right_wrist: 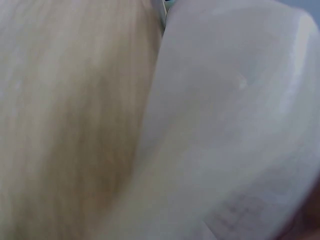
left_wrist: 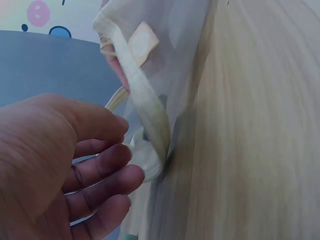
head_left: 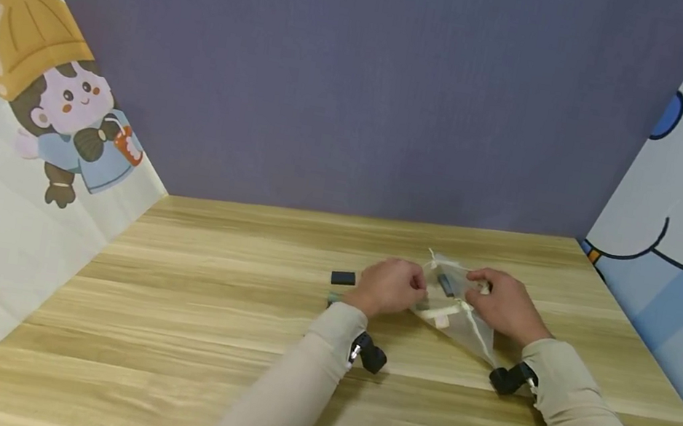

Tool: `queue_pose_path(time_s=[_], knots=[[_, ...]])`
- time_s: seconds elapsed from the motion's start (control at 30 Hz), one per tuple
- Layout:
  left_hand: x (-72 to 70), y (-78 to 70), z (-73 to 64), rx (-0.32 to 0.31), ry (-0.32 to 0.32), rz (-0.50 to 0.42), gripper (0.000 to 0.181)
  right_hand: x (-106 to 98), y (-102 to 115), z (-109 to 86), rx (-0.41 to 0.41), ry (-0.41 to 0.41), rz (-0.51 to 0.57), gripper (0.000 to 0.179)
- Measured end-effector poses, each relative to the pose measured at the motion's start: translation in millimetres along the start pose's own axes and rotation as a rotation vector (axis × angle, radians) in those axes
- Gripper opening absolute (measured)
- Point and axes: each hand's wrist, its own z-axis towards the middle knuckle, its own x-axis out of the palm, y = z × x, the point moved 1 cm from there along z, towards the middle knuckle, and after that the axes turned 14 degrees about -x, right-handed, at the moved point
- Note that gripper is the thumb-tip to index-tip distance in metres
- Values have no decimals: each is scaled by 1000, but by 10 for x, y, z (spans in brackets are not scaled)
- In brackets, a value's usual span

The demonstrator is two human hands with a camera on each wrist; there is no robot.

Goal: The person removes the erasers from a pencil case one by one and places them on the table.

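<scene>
A whitish mesh drawstring bag (head_left: pixel 470 329) lies on the table with its mouth spread, its pale rim band (left_wrist: pixel 142 95) and a small tag (left_wrist: pixel 143 44) showing. My right hand (head_left: pixel 500 304) grips the bag's rim on the right side. In the right wrist view the blurred bag fabric (right_wrist: pixel 215 95) covers most of that hand. Beside the left side of the mouth is my left hand (head_left: pixel 391 287), its fingers (left_wrist: pixel 107 170) loosely bent, with nothing seen between them. A small dark grey block (head_left: pixel 446 285) shows within the bag's mouth.
A small black rectangular block (head_left: pixel 343 278) lies left of my left hand. Close in front of it is a greenish-grey item (head_left: pixel 334 299), partly hidden by that hand. The wooden table (head_left: pixel 164 334) meets a purple-grey panel (head_left: pixel 359 98) behind, with printed cloths on both sides.
</scene>
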Motion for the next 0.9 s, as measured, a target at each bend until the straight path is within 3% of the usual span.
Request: queue_pose_path(time_s=[0.17, 0.47, 0.67, 0.9], knots=[[80, -72, 19, -19, -2, 35, 12, 9, 0, -7, -3, -16, -14, 38], [156, -142, 39, 12, -8, 79, 8, 13, 10, 18, -3, -29, -23, 38], [173, -210, 88, 46, 32, 78, 22, 23, 5, 16, -20, -22, -14, 38], [204, -298, 142, 9, 25, 109, 24, 6, -4, 16, -26, -40, -28, 37]])
